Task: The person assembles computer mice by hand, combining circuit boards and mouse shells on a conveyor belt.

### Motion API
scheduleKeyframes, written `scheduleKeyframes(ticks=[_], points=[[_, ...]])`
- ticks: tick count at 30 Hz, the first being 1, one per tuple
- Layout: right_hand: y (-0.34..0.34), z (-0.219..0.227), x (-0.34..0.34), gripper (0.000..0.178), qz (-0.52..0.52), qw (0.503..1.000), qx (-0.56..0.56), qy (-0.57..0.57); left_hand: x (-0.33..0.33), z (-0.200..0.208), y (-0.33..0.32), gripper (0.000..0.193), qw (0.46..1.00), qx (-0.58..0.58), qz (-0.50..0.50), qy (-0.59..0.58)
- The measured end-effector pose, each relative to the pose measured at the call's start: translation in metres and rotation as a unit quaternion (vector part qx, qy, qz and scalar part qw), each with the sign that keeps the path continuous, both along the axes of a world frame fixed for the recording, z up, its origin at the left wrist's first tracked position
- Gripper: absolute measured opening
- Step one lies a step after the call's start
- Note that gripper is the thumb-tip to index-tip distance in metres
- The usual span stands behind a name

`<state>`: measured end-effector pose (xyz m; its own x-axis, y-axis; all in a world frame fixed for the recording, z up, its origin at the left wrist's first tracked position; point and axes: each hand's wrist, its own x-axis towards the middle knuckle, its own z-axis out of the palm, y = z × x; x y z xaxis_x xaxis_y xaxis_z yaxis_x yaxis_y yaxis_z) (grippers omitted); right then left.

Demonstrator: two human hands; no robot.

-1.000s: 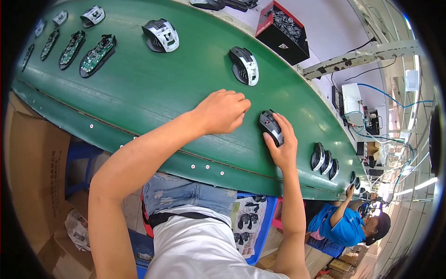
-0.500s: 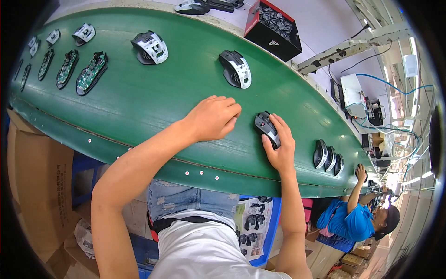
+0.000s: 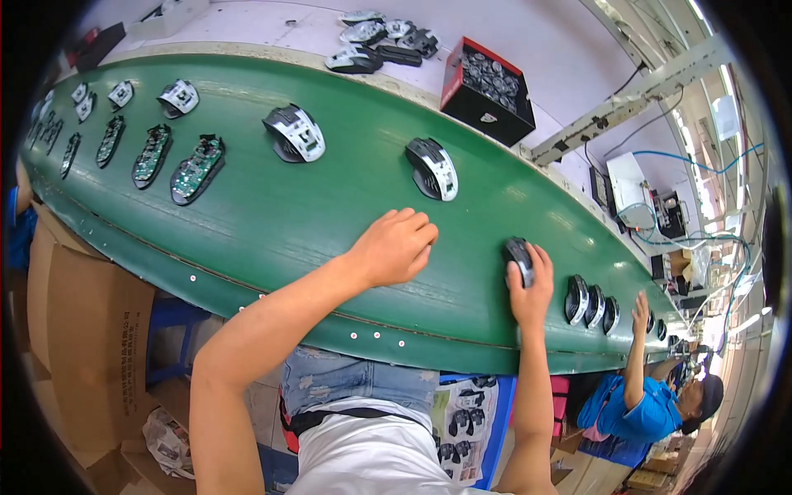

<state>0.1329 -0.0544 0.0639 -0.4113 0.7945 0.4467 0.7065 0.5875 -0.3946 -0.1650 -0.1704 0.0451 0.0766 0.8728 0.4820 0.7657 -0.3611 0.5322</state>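
Observation:
A dark computer mouse (image 3: 517, 257) rests on the green conveyor belt (image 3: 355, 194), with my right hand (image 3: 535, 289) closed round its near side. My left hand (image 3: 396, 250) hovers over the belt with its fingers curled in; whatever may be inside them is hidden. Beyond my left hand stands a black and white mouse shell (image 3: 432, 169), and another white-topped shell (image 3: 294, 134) lies further left. To the right of the held mouse, several assembled mice (image 3: 577, 300) stand in a close row.
Mouse bases with green circuit boards (image 3: 198, 169) and white-topped shells (image 3: 178, 98) line the belt's left end. A black and red box (image 3: 488, 91) of small parts and loose shells (image 3: 352, 58) sit on the far ledge. A co-worker in blue (image 3: 619, 404) reaches over the belt at right.
My right hand has slid the mouse rightward along the belt, nearer the row of mice. My left hand stays curled. The co-worker's hand has come up off a mouse. The view has shifted.

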Motion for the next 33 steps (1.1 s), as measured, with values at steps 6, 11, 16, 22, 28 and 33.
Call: scheduleKeyframes(ticks=[6,11,16,22,28,33], points=[[0.015,0.026,0.010,0.046,-0.043,0.994,0.092,-0.031,0.000,0.007,0.013,0.062,0.992,0.024,0.108,0.053],[0.063,0.070,-0.097,0.040,0.117,0.989,0.089,0.013,-0.020,-0.014,0.015,0.076,0.985,-0.031,0.110,0.129],[0.176,0.080,-0.229,0.029,0.196,0.979,0.053,0.023,-0.060,0.005,-0.003,0.061,0.965,0.018,0.222,0.139],[0.348,0.059,-0.239,0.107,0.098,0.976,-0.170,-0.095,-0.084,0.025,0.021,0.058,0.918,0.043,0.381,0.098],[0.308,0.055,-0.294,0.108,0.052,0.959,-0.131,-0.245,-0.076,0.013,0.006,0.059,0.935,0.044,0.332,0.117],[0.316,0.062,-0.270,0.095,0.091,0.962,-0.126,-0.225,-0.071,0.015,0.017,0.051,0.945,0.079,0.293,0.124]])
